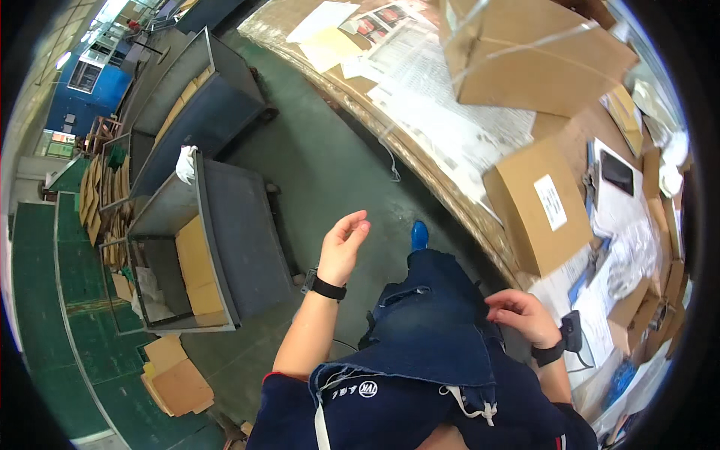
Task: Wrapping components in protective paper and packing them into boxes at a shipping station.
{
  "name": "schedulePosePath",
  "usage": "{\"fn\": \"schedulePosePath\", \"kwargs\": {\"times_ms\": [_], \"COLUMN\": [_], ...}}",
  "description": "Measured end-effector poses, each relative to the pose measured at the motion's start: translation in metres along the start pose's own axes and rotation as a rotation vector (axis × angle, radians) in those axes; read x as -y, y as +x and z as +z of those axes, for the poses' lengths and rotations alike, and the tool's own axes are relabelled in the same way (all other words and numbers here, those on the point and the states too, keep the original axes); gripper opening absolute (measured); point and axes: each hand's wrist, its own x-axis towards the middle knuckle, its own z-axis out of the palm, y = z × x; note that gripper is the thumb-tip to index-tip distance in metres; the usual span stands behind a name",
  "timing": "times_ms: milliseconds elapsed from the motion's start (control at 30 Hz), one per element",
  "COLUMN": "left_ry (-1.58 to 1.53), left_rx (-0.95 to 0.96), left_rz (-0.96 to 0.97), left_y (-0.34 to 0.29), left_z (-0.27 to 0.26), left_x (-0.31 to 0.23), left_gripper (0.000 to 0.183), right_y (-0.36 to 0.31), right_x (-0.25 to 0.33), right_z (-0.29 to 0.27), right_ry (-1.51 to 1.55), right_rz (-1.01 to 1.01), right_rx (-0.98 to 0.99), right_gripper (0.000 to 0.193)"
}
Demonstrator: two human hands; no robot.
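Note:
My left hand [345, 247] hangs over the green floor between the grey bins and the workbench, loosely bent, with nothing visible in it. By the workbench's near edge my right hand [519, 313] is also empty, its fingers a little curved and apart from the thumb. Each wrist wears a black strap with a small device. Nearest to my right hand is a brown cardboard box [517, 217] with a white label, on the bench. I wear a dark blue apron [427, 330], and one blue shoe [419, 235] shows beyond it.
The paper-covered workbench [420, 176] bears a larger taped carton [525, 60], printed sheets, a clipboard [619, 180] and plastic film. To the left stand grey metal bins [247, 247] with cardboard inside. Flattened cardboard [180, 379] lies on the floor at lower left.

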Motion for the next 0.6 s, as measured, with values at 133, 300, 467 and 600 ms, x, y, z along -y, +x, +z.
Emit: {"fn": "schedulePosePath", "kwargs": {"times_ms": [133, 300, 467, 600], "left_ry": [0.094, 0.433, 0.692, 0.659], "left_rx": [-0.058, -0.086, -0.008, 0.150], "left_rz": [-0.010, 0.172, 0.369, 0.375], "left_y": [0.060, 0.137, 0.211, 0.266], "left_z": [-0.030, -0.061, -0.062, -0.069], "left_x": [-0.023, -0.038, -0.059, -0.076], "left_gripper": [0.032, 0.032, 0.033, 0.037], "right_y": [0.071, 0.125, 0.161, 0.192], "right_x": [0.040, 0.080, 0.102, 0.112], "right_z": [0.018, 0.034, 0.041, 0.068], "right_ry": [0.123, 0.225, 0.187, 0.221], "right_rz": [-0.042, 0.000, 0.033, 0.020], "right_rx": [0.002, -0.068, -0.340, -0.525], "right_gripper": [0.026, 0.026, 0.024, 0.023]}}
